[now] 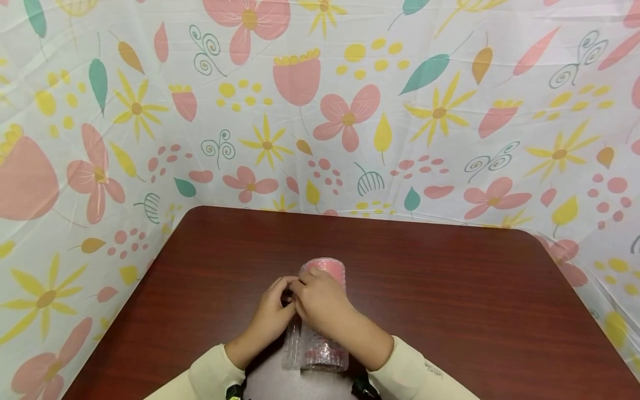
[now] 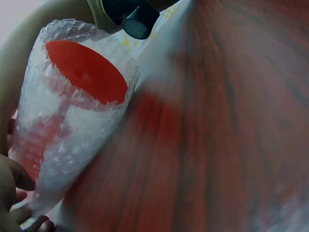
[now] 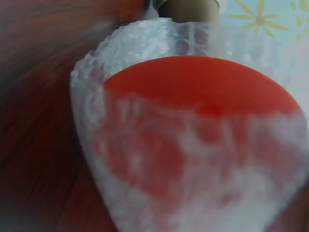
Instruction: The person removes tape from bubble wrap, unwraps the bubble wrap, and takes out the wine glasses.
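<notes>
A red thing with a flat round end (image 3: 203,84) lies rolled up in clear bubble wrap (image 1: 325,353), forming an upright-looking cylinder in the head view. Its exact kind is blurred by the plastic. My left hand (image 1: 272,311) pinches the loose edge of the wrap along the roll's left side. Across the top of the roll lies my right hand (image 1: 322,300), its bent fingers gripping the wrap close beside the left fingertips. In the left wrist view, the red disc (image 2: 87,72) sits inside the open end of the wrap, and fingers (image 2: 17,174) hold the far end.
The roll lies near the front of a dark red-brown wooden table (image 1: 450,300). A white cloth with printed flowers (image 1: 320,166) hangs behind and along both sides. Black wrist devices (image 1: 234,391) show below the cream sleeves (image 1: 410,369).
</notes>
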`<state>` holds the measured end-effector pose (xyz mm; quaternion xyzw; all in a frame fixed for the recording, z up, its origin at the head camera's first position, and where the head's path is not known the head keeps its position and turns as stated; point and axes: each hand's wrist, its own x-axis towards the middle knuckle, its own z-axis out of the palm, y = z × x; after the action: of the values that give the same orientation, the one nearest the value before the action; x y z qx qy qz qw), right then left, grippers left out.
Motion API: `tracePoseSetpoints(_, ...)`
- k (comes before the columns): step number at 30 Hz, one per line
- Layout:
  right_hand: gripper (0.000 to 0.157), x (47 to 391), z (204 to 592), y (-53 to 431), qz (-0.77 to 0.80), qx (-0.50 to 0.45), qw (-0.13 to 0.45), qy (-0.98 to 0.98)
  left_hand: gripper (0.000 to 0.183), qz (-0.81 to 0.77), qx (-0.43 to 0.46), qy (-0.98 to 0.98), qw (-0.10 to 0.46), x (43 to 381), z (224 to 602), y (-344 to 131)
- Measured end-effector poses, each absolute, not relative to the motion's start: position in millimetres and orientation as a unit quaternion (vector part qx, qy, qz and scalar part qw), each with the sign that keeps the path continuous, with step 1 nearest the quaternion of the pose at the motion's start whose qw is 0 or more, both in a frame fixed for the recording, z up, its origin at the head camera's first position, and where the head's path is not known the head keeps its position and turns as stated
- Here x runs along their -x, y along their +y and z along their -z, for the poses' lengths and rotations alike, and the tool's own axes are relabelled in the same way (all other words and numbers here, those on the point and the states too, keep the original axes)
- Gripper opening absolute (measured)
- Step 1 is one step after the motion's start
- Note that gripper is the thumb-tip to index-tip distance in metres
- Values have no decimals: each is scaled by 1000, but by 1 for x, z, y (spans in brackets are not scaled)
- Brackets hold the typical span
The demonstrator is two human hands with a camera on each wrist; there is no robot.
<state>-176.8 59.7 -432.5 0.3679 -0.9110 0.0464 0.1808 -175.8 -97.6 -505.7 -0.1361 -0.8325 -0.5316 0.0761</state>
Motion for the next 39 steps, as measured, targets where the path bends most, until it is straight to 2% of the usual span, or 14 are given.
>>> tracePoseSetpoints(5, 20, 175, 425, 74, -148, -384, 120, -903, 29, 461, 157, -869, 93, 175, 504, -98)
tracePoseSetpoints(12, 20, 177, 429, 106, -166, -386, 173, -891, 23, 389, 198, -896, 79, 176, 501, -95)
tracePoseSetpoints(16, 26, 179, 436, 116, -165, -394, 165, -889, 23, 370, 218, -900, 73, 176, 500, -93)
tracePoseSetpoints(20, 31, 182, 437, 122, -165, -388, 138, -896, 31, 345, 247, -903, 68, 178, 498, -90)
tracePoseSetpoints(24, 34, 188, 438, 127, -159, -385, 133, -899, 48, 286, 300, -908, 61, 183, 496, -91)
tracePoseSetpoints(30, 38, 195, 441, 132, -142, -382, 151, -901, 70, 246, 341, -907, -8, 195, 490, -95)
tracePoseSetpoints(35, 35, 199, 443, 131, -133, -392, 165, -895, 77, 227, 346, -909, -42, 200, 488, -101)
tracePoseSetpoints(39, 34, 200, 444, 128, -136, -392, 156, -896, 77, 208, 350, -912, -54, 198, 486, -104)
